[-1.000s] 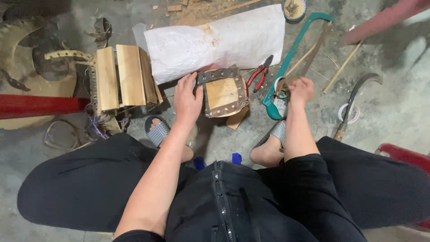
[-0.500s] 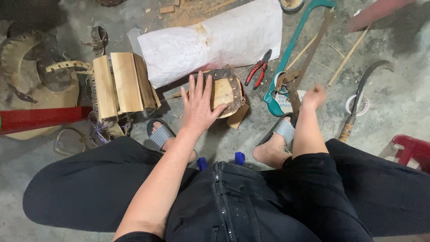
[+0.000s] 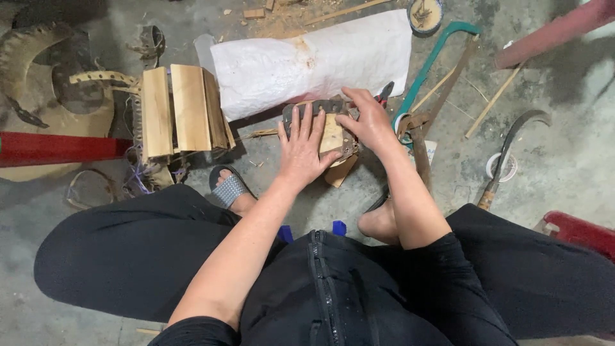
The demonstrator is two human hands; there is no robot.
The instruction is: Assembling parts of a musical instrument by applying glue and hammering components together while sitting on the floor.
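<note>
A small wooden block framed by a dark band (image 3: 332,133) lies on the concrete floor in front of my knees. My left hand (image 3: 302,148) lies flat on its left side, fingers spread over the band. My right hand (image 3: 364,120) covers its right side, fingers curled over the top edge. Both hands press on the same piece. Red-handled pliers (image 3: 385,93) poke out just behind my right hand.
A white sack (image 3: 307,61) lies behind the block. A bundle of wooden slats (image 3: 182,109) stands to the left, by a red bar (image 3: 57,147). A teal-framed saw (image 3: 432,70), a curved sickle (image 3: 512,150) and sticks lie to the right. My sandalled feet (image 3: 230,192) rest below.
My right hand has come in from the saw on the right onto the block. My left hand has stayed on the block, fingers now spread flat.
</note>
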